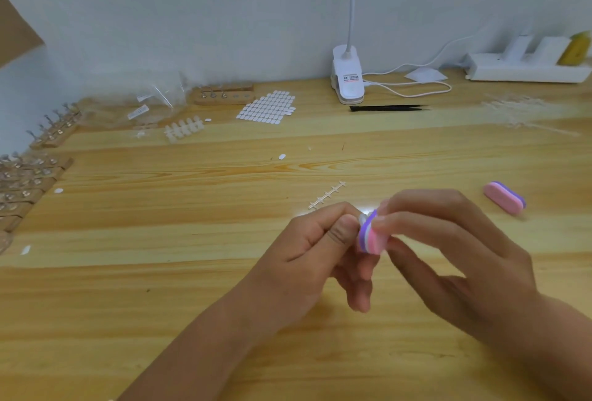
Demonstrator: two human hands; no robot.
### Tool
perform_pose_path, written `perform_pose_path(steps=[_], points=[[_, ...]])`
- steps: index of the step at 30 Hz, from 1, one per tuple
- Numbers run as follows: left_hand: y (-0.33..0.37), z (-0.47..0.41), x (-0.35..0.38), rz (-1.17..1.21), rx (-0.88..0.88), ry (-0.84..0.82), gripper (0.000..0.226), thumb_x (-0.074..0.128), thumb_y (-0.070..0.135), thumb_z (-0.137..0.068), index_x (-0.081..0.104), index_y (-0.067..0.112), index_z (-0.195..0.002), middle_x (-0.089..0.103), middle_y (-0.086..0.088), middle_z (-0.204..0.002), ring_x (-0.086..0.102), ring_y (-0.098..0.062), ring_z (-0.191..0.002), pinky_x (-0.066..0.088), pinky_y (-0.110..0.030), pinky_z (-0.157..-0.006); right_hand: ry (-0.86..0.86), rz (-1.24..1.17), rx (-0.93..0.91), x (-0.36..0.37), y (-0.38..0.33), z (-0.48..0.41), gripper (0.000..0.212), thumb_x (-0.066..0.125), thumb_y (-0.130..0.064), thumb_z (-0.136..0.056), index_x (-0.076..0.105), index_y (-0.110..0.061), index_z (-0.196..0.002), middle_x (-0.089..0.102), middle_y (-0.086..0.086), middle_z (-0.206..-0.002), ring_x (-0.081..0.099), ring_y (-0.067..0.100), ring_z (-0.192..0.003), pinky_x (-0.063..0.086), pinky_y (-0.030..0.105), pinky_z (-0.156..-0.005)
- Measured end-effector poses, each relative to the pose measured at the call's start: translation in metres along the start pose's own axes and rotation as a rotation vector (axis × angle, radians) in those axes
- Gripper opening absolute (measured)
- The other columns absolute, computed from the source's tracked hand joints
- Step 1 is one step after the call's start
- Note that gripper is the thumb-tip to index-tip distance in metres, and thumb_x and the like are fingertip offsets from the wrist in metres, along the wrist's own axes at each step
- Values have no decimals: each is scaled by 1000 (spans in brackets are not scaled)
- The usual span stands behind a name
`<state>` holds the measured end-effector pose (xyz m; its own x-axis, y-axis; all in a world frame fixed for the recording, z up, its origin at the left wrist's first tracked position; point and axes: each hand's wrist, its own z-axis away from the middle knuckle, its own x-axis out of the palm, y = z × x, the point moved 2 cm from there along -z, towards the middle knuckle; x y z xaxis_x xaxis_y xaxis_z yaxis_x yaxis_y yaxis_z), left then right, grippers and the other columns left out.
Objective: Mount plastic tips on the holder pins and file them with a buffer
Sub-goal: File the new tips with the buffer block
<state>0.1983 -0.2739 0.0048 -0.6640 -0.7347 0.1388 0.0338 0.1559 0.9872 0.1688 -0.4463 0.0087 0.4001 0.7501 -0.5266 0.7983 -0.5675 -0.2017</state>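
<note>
Grip of the left hand (314, 250) pinches a clear tip (363, 218) above the desk (192, 272). Grip of the right hand (448, 247) holds the buffer (371, 237) against that tip. A spare buffer (504, 198) lies to the right; holders (28, 183) stand far left.

Both forearms enter from the bottom edge, wrists angled inward. Left grip (314, 240) curled, thumb and forefinger pinching a clear plastic tip (363, 218). Right grip (455, 247) pinches a pink-purple buffer (371, 238), remaining fingers loosely spread.
</note>
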Motion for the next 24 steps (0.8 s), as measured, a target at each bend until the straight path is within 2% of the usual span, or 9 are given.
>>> perform_pose_path(steps=[3,5,7,11,15,19,24], points=[[-2,-1,-1,-57,21,44,28,37,24,-101,50,11,-79,56,5,-61,57,-16,-43,46,-23,-48,20,28,34,-2,6,-1,21,62,-1,-95,63,-13,-112,66,8,-103,63,12,-102,46,20,-96],[-4,-1,-2,-68,50,59,30,39,26,-101,50,7,-79,55,5,-60,55,-18,-41,46,-24,-45,20,-4,18,3,0,1,22,62,-1,-96,67,-16,-113,65,5,-107,63,13,-105,46,21,-97],[-4,-1,-2,-74,72,69,32,41,30,-99,52,7,-79,55,5,-59,53,-19,-41,46,-25,-43,20,-2,-19,5,-4,3,22,62,-1,-96,64,-11,-116,62,2,-111,63,15,-106,47,23,-96],[-4,-1,-1,-112,86,99,28,42,32,-98,56,16,-79,54,4,-58,54,-16,-38,44,-21,-44,35,9,9,-1,3,0,23,64,-1,-95,66,-16,-111,64,4,-104,63,14,-101,50,26,-91],[-3,0,-1,-180,135,135,28,41,27,-101,57,18,-79,54,4,-58,56,-16,-39,44,-21,-49,32,3,-24,5,-6,1,25,67,-2,-94,63,-13,-116,62,0,-107,63,15,-101,48,23,-94],[-1,1,-1,-202,144,149,27,42,30,-99,57,17,-81,55,2,-60,57,-16,-40,45,-23,-50,48,42,14,2,4,0,23,67,-1,-92,61,-12,-112,63,2,-101,62,16,-94,50,25,-88],[0,1,0,-204,168,162,26,44,32,-98,59,20,-80,55,3,-60,57,-16,-42,45,-23,-49,53,31,-16,6,-7,1,25,69,-3,-93,62,-14,-114,62,-1,-103,62,14,-99,47,21,-93]])
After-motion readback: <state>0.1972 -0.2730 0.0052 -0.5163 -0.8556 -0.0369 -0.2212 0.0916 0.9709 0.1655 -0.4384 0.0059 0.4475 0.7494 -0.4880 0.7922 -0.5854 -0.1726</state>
